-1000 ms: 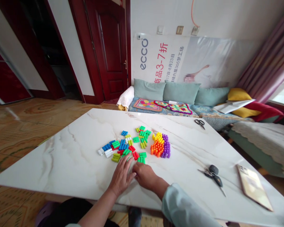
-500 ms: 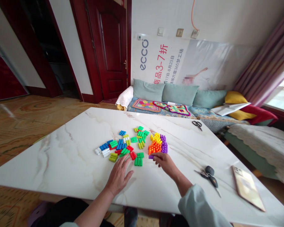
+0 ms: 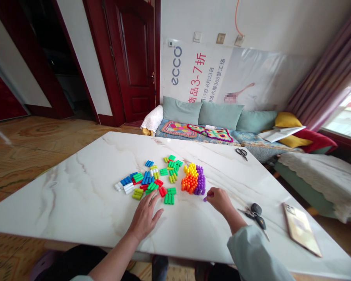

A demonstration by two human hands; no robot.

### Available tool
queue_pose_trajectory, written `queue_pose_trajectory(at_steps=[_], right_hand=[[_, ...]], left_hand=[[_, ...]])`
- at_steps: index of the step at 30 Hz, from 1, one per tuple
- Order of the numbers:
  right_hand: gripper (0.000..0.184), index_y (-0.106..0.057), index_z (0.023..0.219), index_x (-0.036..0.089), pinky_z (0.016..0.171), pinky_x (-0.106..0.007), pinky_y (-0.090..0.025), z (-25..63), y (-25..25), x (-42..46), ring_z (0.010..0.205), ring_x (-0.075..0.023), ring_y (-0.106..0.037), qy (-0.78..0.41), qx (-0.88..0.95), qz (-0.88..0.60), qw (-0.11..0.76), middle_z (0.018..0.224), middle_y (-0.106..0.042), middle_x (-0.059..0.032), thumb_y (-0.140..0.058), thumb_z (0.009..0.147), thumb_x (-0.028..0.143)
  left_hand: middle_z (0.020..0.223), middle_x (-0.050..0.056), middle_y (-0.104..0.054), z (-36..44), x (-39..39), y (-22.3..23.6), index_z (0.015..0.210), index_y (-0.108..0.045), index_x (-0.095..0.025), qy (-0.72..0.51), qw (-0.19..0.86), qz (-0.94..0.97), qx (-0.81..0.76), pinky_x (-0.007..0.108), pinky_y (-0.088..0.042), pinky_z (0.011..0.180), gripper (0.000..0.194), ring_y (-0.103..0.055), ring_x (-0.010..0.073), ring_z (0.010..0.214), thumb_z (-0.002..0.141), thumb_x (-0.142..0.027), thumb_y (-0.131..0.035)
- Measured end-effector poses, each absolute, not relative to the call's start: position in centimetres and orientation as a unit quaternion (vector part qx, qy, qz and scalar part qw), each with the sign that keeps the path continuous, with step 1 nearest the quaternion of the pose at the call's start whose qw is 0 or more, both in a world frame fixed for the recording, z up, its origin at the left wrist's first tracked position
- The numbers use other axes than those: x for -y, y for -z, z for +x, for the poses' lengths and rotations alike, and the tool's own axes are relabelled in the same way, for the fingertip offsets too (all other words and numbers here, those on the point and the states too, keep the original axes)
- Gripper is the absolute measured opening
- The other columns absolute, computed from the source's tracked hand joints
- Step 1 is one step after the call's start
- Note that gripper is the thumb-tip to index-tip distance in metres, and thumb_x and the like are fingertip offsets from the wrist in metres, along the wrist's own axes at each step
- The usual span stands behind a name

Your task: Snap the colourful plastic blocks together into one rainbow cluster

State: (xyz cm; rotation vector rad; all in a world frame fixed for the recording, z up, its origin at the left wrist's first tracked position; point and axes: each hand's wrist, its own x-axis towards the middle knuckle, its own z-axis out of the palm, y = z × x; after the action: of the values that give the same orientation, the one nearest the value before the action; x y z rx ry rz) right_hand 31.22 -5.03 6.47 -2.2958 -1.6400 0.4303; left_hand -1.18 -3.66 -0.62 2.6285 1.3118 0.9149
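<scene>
Between the fingers of my right hand point(image 3: 220, 201) is a small purple plastic piece point(image 3: 205, 199), just in front of a sorted cluster. That cluster has yellow pieces point(image 3: 191, 169) at the back, orange pieces point(image 3: 189, 183) in front and purple pieces point(image 3: 200, 180) on the right. My left hand point(image 3: 144, 212) rests on the table with fingers spread, its fingertips beside green pieces point(image 3: 152, 187) and red pieces point(image 3: 162, 191). Loose blue pieces point(image 3: 148, 178), white pieces point(image 3: 128, 188) and olive-yellow pieces point(image 3: 137, 194) lie around there, with more green pieces point(image 3: 169, 199) between my hands.
On the right of the white marbled table point(image 3: 76, 195) lie dark-handled scissors or a similar tool point(image 3: 256, 214) and a gold phone point(image 3: 301, 228). Black scissors point(image 3: 241, 153) sit near the far right edge. A sofa point(image 3: 219, 117) with cushions stands behind the table.
My right hand has moved right with the purple piece, from the front of the orange pieces to the front right of the purple ones. My left hand has barely moved.
</scene>
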Motion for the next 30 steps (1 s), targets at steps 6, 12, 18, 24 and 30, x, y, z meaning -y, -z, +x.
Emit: queue_pose_trajectory(at_steps=[6, 12, 18, 24, 30], right_hand=[[0.009, -0.068, 0.076, 0.019, 0.059, -0.024, -0.035, 30.9, -5.4, 4.3, 0.073, -0.0175, -0.06, -0.119, 0.561, -0.811, 0.116, 0.078, -0.07, -0.0052, -0.064, 0.068, 0.02], [0.019, -0.07, 0.084, 0.018, 0.06, -0.024, -0.036, 30.8, -5.0, 3.7, 0.077, -0.0188, -0.062, -0.105, 0.571, -0.804, 0.132, 0.083, -0.071, -0.0073, -0.055, 0.073, 0.016], [0.024, -0.07, 0.084, 0.019, 0.06, -0.023, -0.036, 30.3, -5.0, 3.6, 0.074, -0.0167, -0.062, -0.09, 0.585, -0.788, 0.168, 0.079, -0.071, -0.0056, -0.05, 0.074, 0.012], [0.012, -0.066, 0.076, 0.017, 0.06, -0.023, -0.035, 30.1, -5.2, 3.7, 0.069, -0.0162, -0.06, -0.11, 0.582, -0.788, 0.169, 0.072, -0.068, -0.0049, -0.056, 0.071, 0.014], [0.016, -0.061, 0.082, 0.016, 0.058, -0.022, -0.034, 29.5, -5.6, 3.9, 0.064, -0.0137, -0.058, -0.114, 0.573, -0.792, 0.176, 0.065, -0.065, -0.002, -0.053, 0.071, 0.008]], left_hand=[[0.141, 0.012, -0.044, -1.2, 3.7, 0.7, 0.131, -0.048, -0.019, -0.295, 0.025, 0.855, -0.427, 0.048, -0.037, 0.107, 0.043, -0.044, 0.028, 0.127, 0.092, -0.038, -0.047], [0.14, 0.012, -0.044, -1.2, 3.7, 0.7, 0.131, -0.048, -0.019, -0.294, 0.028, 0.854, -0.429, 0.049, -0.038, 0.107, 0.044, -0.045, 0.0285, 0.126, 0.092, -0.038, -0.046], [0.14, 0.013, -0.045, -1.2, 3.8, 0.6, 0.132, -0.046, -0.019, -0.298, 0.026, 0.853, -0.427, 0.046, -0.041, 0.105, 0.044, -0.045, 0.0279, 0.126, 0.092, -0.037, -0.046], [0.14, 0.012, -0.045, -1.2, 3.8, 0.6, 0.131, -0.048, -0.019, -0.297, 0.028, 0.852, -0.431, 0.044, -0.041, 0.105, 0.043, -0.045, 0.0274, 0.126, 0.092, -0.038, -0.047], [0.139, 0.011, -0.046, -1.2, 3.7, 0.7, 0.13, -0.048, -0.02, -0.306, 0.027, 0.849, -0.429, 0.044, -0.042, 0.103, 0.042, -0.046, 0.0273, 0.126, 0.092, -0.038, -0.047]])
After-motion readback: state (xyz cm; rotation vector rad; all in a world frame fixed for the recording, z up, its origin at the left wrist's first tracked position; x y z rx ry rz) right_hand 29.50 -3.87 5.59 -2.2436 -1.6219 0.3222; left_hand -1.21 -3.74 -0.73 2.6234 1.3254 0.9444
